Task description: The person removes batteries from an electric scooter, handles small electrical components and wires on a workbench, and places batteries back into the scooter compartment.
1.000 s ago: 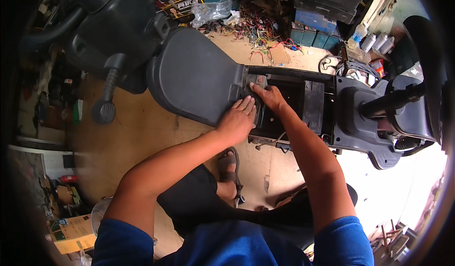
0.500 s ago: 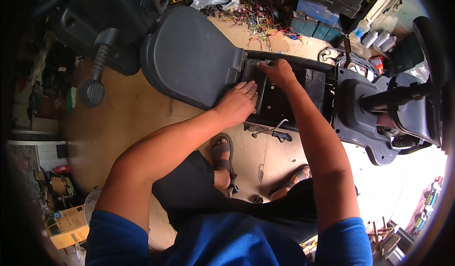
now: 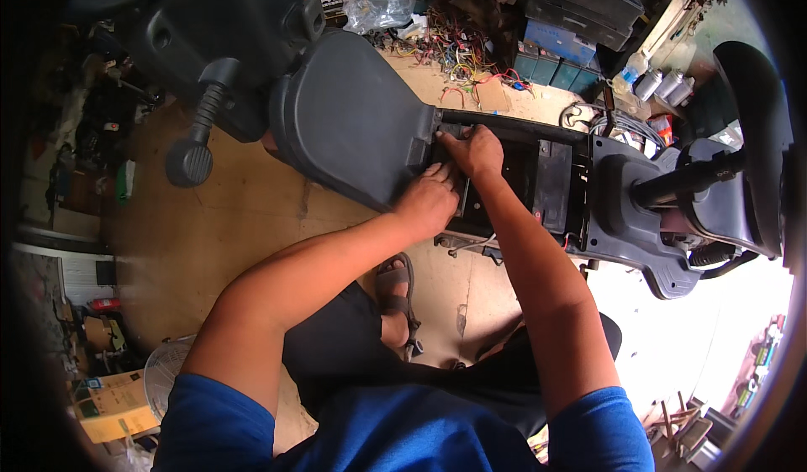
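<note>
A long black open bay [image 3: 514, 157] of an electric scooter lies across my front, joined to a hinged dark grey panel [image 3: 349, 119] on its left. At the bay's left end sits a dark block, mostly covered by my hands. My left hand [image 3: 430, 201] bends its fingers over the block's near part, close to the panel's edge. Just beyond it, my right hand [image 3: 477, 150] is closed at the block's far part, thumb toward the left; its fingertips are partly hidden. The two hands nearly touch. A second dark block [image 3: 554, 188] stands at the bay's right end.
The scooter's grey rear body [image 3: 622, 178] and black seat [image 3: 740, 136] are on the right. A footpeg [image 3: 188, 163] juts out at left. Tangled wires [image 3: 462, 47], dark cases [image 3: 580, 5] and spray cans [image 3: 670, 85] lie behind. A fan [image 3: 164, 375] stands lower left.
My right hand has moved left and slightly nearer, closing in on my left hand. My left fingers, flatter before, now bend more. The view has shifted slightly.
</note>
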A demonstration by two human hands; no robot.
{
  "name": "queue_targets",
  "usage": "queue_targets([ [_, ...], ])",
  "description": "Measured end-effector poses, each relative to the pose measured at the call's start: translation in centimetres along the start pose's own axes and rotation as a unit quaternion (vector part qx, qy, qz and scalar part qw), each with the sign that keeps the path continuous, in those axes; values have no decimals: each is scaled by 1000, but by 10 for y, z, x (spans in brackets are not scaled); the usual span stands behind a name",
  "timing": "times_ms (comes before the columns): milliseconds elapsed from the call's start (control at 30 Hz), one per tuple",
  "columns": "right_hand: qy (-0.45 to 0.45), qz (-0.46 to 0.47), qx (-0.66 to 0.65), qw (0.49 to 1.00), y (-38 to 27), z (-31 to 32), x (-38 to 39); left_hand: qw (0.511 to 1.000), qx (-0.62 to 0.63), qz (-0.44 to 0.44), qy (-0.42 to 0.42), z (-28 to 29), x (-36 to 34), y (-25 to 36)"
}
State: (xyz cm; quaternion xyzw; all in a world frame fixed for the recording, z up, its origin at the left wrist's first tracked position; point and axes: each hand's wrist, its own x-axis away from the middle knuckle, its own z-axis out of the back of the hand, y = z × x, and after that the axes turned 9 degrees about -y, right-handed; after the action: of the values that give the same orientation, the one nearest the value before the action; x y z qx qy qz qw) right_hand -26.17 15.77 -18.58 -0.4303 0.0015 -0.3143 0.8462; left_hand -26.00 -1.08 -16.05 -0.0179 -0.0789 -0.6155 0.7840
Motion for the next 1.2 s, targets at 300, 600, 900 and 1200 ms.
queue_targets([
  [300,6,54,106,993,30,18,-6,999,20,-29,-25,28,8,-13],
  [600,84,66,-26,994,37,-8,-11,998,-50,-32,-13,8,4,3],
  [900,33,-70,-40,996,22,9,0,999,17,-48,-7,3,-17,32],
  [1200,5,-114,-25,993,34,28,7,975,213,-45,44,2,-40,43],
])
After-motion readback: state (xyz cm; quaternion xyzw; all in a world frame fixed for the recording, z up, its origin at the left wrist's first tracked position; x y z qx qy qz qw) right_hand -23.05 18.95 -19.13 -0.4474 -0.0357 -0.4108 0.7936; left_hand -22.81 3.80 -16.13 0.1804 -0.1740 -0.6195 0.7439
